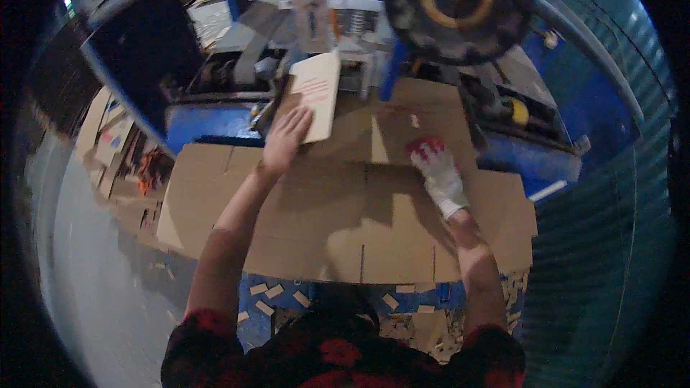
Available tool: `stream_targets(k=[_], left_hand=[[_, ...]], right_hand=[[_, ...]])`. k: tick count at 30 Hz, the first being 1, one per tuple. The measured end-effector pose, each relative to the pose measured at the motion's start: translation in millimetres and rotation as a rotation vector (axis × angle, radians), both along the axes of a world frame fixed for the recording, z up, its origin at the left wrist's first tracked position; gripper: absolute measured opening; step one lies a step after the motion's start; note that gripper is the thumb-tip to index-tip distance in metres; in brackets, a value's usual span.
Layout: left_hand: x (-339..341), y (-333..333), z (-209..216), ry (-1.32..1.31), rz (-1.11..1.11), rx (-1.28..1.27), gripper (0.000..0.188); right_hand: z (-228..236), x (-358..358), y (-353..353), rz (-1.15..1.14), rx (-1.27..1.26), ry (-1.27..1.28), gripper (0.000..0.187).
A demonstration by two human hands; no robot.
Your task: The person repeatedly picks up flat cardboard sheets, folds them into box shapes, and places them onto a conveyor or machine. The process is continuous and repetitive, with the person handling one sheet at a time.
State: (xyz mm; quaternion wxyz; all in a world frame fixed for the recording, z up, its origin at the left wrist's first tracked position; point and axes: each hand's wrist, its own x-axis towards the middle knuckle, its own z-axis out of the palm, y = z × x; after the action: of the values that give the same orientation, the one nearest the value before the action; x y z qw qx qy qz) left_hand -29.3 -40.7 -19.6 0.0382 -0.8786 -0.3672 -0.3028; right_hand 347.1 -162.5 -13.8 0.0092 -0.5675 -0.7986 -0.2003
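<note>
A large flat sheet of brown cardboard point(316, 208) lies in front of me, creased across and reaching up under a machine. My left hand point(287, 136) is bare, its fingers stretched out against a raised, lighter cardboard flap point(320, 93) with red printing. On the right part of the sheet, my right hand point(437, 169) wears a white work glove with red-coated fingertips. Its fingers lie spread on the cardboard, and nothing shows in them. The far end of the sheet is hidden by machine parts.
A blue machine frame point(223, 126) stands beyond the sheet, with a large dark wheel point(456, 0) at upper right. Curved metal rails run along both sides. Cardboard scraps point(262, 307) litter the floor below. Stacked cardboard point(108, 144) lies at left, and a corrugated wall point(604, 244) rises at right.
</note>
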Motion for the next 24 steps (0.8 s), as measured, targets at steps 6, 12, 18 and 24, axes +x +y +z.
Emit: stream_targets(k=[6,12,18,24], left_hand=[[58.5,63.9,16.0,-0.038,0.464,-0.138,0.042],[-60.5,-61.8,-1.7,0.005,0.479,-0.303,0.034],[-246.4,-186.6,-26.5,-0.017,1.027,-0.546,0.080],[-279.2,-231.0,-34.8,0.132,1.093,-0.582,0.091]], right_hand=[[40.1,14.7,93.3,-0.079,0.085,0.105,0.050],[26.3,33.9,-36.6,-0.156,0.218,0.619,0.056],[-6.5,25.2,-219.6,-0.758,-0.038,0.291,0.088],[-15.1,16.1,-335.9,-1.104,0.106,0.262,0.112]])
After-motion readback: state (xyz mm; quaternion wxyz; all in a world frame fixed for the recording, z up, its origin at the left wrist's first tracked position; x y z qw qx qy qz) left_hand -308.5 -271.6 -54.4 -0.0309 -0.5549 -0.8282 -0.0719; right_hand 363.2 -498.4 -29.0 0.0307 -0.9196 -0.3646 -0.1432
